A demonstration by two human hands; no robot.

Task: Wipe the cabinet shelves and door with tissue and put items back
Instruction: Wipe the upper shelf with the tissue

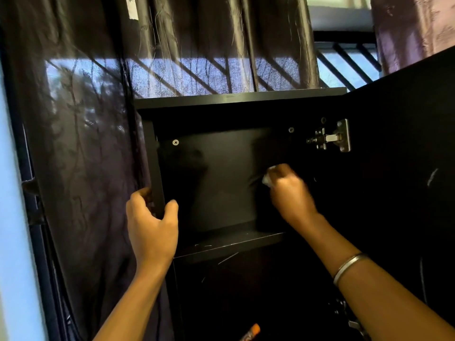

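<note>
Tall black laminate cabinet (221, 183) with its black door (398, 168) swung open to the right, seen from the head camera. Left hand (151, 230) wrapped around the front edge of the cabinet's left side panel (156, 168), thumb inside, fingers outside: a closed grip on the panel. Right hand (290, 193) reached into the upper compartment, its grip closed on a small crumpled white tissue (267, 179), only partly visible at the fingertips and pressed toward the dark back panel near the inner right corner. Thin silver metal bangle (349, 267) on the right forearm, below that grip. Silver steel hinge (330, 137) above and right of the right grip, joining door to cabinet wall; small round screw head (175, 142) above the left grip, on the back panel. Black horizontal shelf (234, 242) below both grips, marked with pale scratches along its front edge; lower compartment beneath it dark, contents mostly unreadable. Orange-tipped object (253, 331) at the bottom edge of view, identity uncertain. Dark purple sheer curtain (81, 143) left of the left grip and behind the cabinet top, with a barred window (344, 60) showing through above.
</note>
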